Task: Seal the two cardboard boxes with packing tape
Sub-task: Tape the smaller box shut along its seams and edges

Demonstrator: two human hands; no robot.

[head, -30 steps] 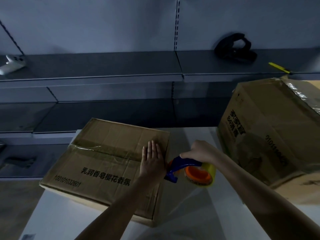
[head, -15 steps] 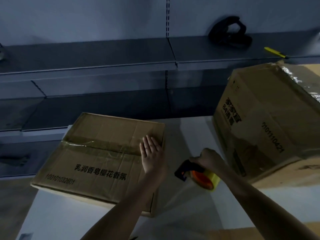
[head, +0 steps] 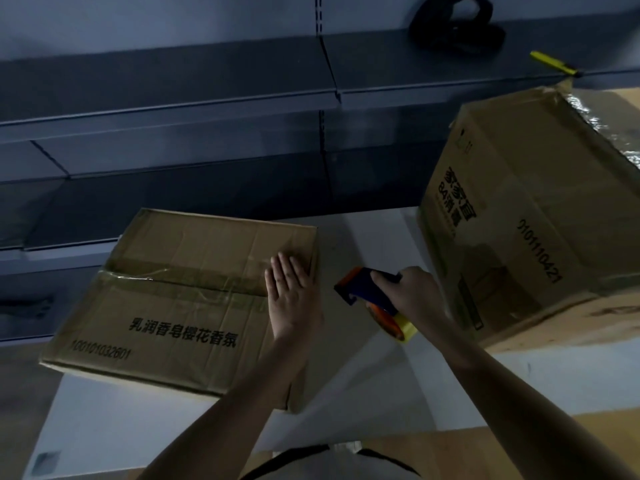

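On my feed the low box [head: 166, 306] sits on the white table [head: 363, 375] with its printed top facing up. A band of clear tape [head: 180, 275] runs across it along the flap seam. The left hand [head: 291, 299] lies palm down on this box's right end, over the end of the tape, with its fingers straight and pressed together. Just right of the low box, past its edge and over the table, I see the tape dispenser [head: 367, 292] — blue handle, orange trim, a yellow-edged roll at its near end. The right hand [head: 412, 296] is wrapped round the handle with its fingers curled tight. Further right, well apart from the low box, stands the tall box [head: 536, 220] with shiny tape along its top edge. Behind the low box runs grey shelving [head: 173, 77]. On its upper shelf, far to the right, lie a black object [head: 457, 26] I can't identify and a yellow cutter [head: 554, 64].
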